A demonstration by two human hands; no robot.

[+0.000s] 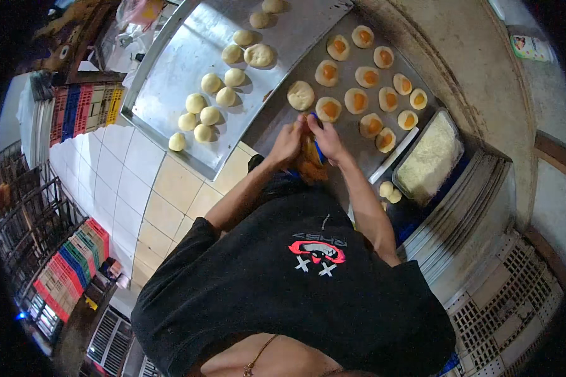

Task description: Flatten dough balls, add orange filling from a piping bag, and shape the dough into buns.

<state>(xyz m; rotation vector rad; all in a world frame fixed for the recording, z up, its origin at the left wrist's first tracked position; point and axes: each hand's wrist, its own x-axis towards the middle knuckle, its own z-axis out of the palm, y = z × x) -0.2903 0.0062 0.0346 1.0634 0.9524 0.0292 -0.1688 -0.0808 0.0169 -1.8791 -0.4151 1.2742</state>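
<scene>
**Gripping a limp orange-filled bag (pixel 310 166) with both hands**

Left hand (pixel 287 144) and right hand (pixel 329 143) are both holding the bag near the centre of the frame, fingers curling around its upper part and meeting at the top. How hard each is squeezing, I cannot tell.

By its look, the bag is probably behaving as something fairly light and soft, sagging wherever nothing is supporting it. Its contents are likely shifting like thick paste under pressure, and the skin may be turning slippery if any smears onto it. Thin film could be splitting under a sharp pinch, so broad, even pressure is seeming wiser: one palm around the full part, the other steadying the gathered end. Which end is open is not showing.

In colour, the bag is showing amber orange, deepening toward brown lower down, with blue strips at its top and along its right side. It is hanging in front of the black shirt (pixel 258 283), over the lower part of the dark tray (pixel 267 129). Just above the fingers, a dough round (pixel 328 109) is carrying an orange dollop; left of it, a plain round (pixel 300 95) is lying bare.
</scene>
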